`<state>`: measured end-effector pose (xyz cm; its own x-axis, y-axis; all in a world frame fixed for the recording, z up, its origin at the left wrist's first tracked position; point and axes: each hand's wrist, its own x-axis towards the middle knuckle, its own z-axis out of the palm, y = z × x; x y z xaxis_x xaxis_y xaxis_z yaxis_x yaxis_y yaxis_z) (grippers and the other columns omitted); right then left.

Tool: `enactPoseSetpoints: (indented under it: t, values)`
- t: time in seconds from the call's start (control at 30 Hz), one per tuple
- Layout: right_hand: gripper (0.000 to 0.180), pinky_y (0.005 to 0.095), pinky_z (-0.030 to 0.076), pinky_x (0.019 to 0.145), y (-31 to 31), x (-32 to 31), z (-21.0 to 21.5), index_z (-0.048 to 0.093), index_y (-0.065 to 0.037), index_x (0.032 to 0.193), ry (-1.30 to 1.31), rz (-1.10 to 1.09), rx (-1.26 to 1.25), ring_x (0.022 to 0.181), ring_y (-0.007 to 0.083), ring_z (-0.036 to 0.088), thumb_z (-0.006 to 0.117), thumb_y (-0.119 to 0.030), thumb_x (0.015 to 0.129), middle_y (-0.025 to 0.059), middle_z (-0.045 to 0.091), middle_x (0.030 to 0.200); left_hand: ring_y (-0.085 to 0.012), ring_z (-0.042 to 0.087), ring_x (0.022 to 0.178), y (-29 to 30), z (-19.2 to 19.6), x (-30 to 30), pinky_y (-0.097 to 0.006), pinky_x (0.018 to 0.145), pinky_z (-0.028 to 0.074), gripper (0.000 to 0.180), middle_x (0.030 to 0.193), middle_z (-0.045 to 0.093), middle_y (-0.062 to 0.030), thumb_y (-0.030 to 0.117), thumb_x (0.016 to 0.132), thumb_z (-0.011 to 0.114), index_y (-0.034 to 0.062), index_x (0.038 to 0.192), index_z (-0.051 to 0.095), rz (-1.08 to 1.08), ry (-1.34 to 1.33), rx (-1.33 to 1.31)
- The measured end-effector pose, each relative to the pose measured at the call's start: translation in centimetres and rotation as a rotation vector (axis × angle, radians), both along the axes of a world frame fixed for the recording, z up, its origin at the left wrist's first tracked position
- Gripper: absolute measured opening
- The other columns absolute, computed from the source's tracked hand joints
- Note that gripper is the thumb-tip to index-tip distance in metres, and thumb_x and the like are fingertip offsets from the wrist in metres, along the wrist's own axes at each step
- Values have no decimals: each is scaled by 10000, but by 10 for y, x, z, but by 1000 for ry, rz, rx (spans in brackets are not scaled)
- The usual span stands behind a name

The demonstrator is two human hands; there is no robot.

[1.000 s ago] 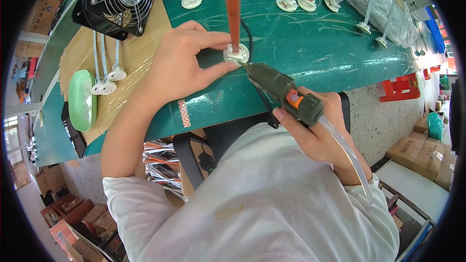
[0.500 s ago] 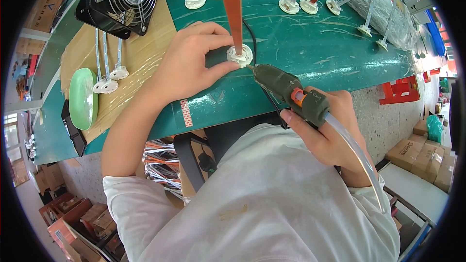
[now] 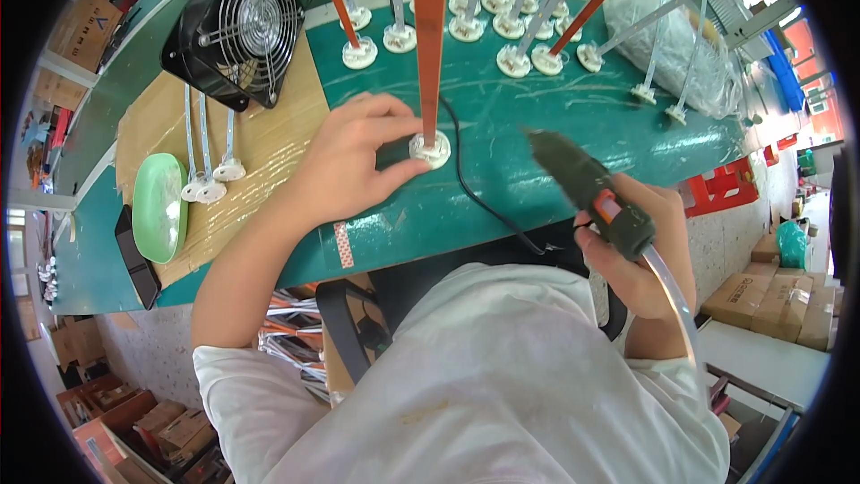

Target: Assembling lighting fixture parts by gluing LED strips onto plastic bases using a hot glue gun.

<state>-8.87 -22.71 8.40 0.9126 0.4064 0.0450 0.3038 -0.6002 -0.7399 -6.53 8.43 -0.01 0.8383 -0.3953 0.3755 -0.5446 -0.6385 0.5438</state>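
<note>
My left hand (image 3: 358, 157) rests on the green tabletop with thumb and fingers closed about a round white base (image 3: 432, 152). Out of that base an orange-brown strip (image 3: 429, 54) stands upright, rising past the top of the view. To the right, my right hand (image 3: 640, 246) grips a dark green hot glue gun (image 3: 587, 184) with an orange trigger. A clear glue stick (image 3: 674, 296) sticks out of its rear end. The gun's nozzle points up and left, well apart from the base. A black cord (image 3: 470, 188) lies on the table between the hands.
Behind stand several strips on round white bases (image 3: 513, 61), beside a clear plastic bag (image 3: 681, 58). At left are a black fan (image 3: 237, 27), a cardboard sheet (image 3: 269, 170), a green dish (image 3: 161, 211) and a black flat object (image 3: 136, 260). A red stool (image 3: 721, 186) stands beyond the table.
My right hand has drawn the glue gun away from the white base, to the right. My left hand still holds the base. The whole view has shifted slightly, with table things lower now.
</note>
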Motion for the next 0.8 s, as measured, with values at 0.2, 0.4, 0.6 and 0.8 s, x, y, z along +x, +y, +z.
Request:
enactPoseSetpoints:
  t: [0.2, 0.4, 0.6, 0.8]
  values:
    - [376, 430, 478, 797, -22, 20, -45, 600, 67, 1043, -346, -166, -355, 929, 387, 596, 698, -99, 721, 195, 597, 949, -314, 598, 925, -1, 3, -1, -413, 832, 493, 324, 1020, 656, -105, 191, 788, 812, 49, 1066, 727, 1, 17, 8]
    - [524, 467, 476, 965, -18, 33, -58, 592, 83, 1225, -360, -200, -469, 1125, 420, 577, 770, -197, 819, 256, 571, 1222, -303, 595, 912, -1, 4, -2, -404, 831, 499, 325, 1008, 657, -97, 195, 789, 813, 52, 1068, 731, 8, 12, 12]
    - [589, 432, 550, 789, 40, 18, 20, 623, 20, 1244, -373, -84, -65, 872, 340, 677, 834, -281, 784, 175, 679, 1076, -292, 606, 933, -5, 8, -1, -397, 841, 505, 326, 1012, 660, -90, 213, 795, 814, 55, 1069, 733, 11, 59, 18]
    - [275, 399, 552, 689, 118, 75, -13, 700, -11, 998, -377, 320, -31, 765, 345, 697, 749, -234, 846, 150, 715, 791, -306, 641, 933, -3, 11, -3, -397, 844, 527, 329, 1007, 690, -102, 185, 763, 834, 28, 1035, 735, -32, -102, 62]
